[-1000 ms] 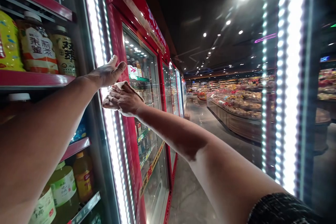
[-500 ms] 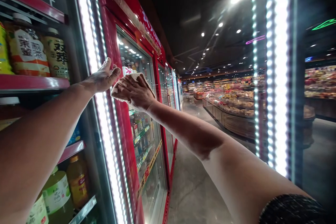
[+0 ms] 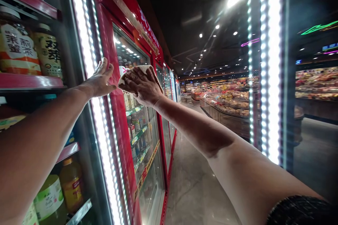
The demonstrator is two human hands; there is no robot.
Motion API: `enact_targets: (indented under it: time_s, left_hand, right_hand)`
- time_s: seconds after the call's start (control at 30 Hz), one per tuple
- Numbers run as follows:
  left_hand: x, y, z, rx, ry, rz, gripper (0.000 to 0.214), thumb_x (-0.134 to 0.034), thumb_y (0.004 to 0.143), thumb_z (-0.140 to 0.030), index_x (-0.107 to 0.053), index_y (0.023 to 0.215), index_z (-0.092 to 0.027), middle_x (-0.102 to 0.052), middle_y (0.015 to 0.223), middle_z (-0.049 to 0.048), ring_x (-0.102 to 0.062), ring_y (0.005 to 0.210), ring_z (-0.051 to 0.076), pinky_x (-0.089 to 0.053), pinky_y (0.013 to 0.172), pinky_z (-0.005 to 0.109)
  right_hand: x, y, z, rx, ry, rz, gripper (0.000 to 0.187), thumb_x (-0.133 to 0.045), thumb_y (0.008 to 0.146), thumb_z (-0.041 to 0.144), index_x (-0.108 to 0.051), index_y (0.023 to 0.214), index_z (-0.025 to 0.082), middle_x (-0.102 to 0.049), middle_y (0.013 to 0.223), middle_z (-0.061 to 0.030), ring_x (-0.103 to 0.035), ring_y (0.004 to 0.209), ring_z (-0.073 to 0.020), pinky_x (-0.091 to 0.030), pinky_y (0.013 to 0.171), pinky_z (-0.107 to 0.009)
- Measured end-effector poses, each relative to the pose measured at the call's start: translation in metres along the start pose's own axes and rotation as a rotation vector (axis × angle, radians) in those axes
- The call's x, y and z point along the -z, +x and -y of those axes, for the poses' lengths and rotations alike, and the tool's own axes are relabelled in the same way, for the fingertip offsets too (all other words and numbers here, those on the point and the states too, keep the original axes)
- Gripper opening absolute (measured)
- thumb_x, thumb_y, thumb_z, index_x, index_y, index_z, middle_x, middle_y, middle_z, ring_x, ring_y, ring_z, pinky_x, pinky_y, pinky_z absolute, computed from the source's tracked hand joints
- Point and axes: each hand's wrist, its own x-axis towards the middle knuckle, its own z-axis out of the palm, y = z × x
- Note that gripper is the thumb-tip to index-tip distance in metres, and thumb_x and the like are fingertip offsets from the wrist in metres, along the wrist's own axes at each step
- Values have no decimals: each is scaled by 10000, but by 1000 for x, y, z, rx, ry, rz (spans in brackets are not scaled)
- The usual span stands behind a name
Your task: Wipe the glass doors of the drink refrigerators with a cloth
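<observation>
My left hand [image 3: 100,80] reaches forward by the bright LED strip [image 3: 101,123] and the red cooler frame [image 3: 105,35]. Its fingers are spread and hold nothing. Just to the right, my right hand [image 3: 144,87] lies flat over a beige cloth [image 3: 156,77], whose folded edges stick out past the fingers. The cloth appears in front of a glass cooler door [image 3: 150,119]; whether it touches that glass or a clear pane nearer to me, I cannot tell. Cloth and hand hide part of the bottles behind.
On my left, shelves hold bottled drinks, among them a tea bottle [image 3: 18,47] and a green-labelled bottle [image 3: 50,197]. More red coolers line the aisle floor [image 3: 190,168] ahead. A second LED strip [image 3: 273,59] stands on the right, with a produce display [image 3: 224,112] beyond.
My right hand and the cloth have shifted slightly right and up. My left hand's fingers have spread wider. The view has turned a little, so the shelves and LED strips sit further left.
</observation>
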Motion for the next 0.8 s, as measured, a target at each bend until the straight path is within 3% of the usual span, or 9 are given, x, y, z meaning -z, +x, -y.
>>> enact_targets:
  time_s: [0.1, 0.2, 0.3, 0.43, 0.67, 0.8]
  left_hand:
    - [-4, -2, 4, -44, 49, 57, 1379, -711, 713, -697, 79, 1617, -17, 259, 1664, 219, 174, 1552, 434, -65, 1280, 574]
    - [-6, -7, 3, -75, 55, 68, 1532, -735, 630, -799, 162, 1594, -17, 323, 1634, 225, 212, 1542, 441, -36, 1280, 579]
    - [-11, -12, 1, -102, 52, 21, 1655, -760, 534, -856, 235, 1572, -39, 350, 1618, 227, 249, 1533, 436, -24, 1272, 609]
    - [-21, -16, -4, -110, -7, -49, 1656, -775, 520, -855, 293, 1566, -141, 365, 1624, 176, 266, 1525, 448, 13, 1227, 709]
    - [-38, -11, -4, -105, -68, -124, 1678, -764, 483, -878, 277, 1579, -150, 362, 1630, 176, 295, 1514, 451, 76, 1196, 727]
    - [-40, -11, -4, -86, -68, -140, 1685, -718, 463, -925, 249, 1589, -129, 333, 1645, 179, 276, 1521, 456, 78, 1202, 714]
  right_hand:
    - [0, -10, 1, 64, 0, 63, 527, -477, 1012, 307, -460, 1539, 285, -319, 1685, 8, -154, 1594, -315, -32, 1297, -642]
    - [1, -23, -7, 180, -7, 107, 529, -447, 1033, 326, -424, 1560, 296, -320, 1683, 28, -161, 1595, -283, -47, 1308, -615]
    - [5, -31, -20, 125, -34, 77, 563, -461, 1030, 377, -382, 1583, 311, -305, 1688, 26, -157, 1596, -296, -60, 1302, -635]
    - [5, -34, -27, -43, -62, -33, 588, -494, 1013, 410, -376, 1585, 339, -272, 1699, 21, -136, 1595, -344, -47, 1283, -694]
    - [17, -49, -35, 97, -111, 55, 517, -465, 1036, 440, -432, 1547, 369, -331, 1678, 54, -184, 1589, -310, -118, 1297, -644]
    - [24, -53, -45, -9, -129, 2, 496, -432, 1050, 446, -439, 1543, 385, -311, 1684, 57, -187, 1588, -324, -106, 1286, -681]
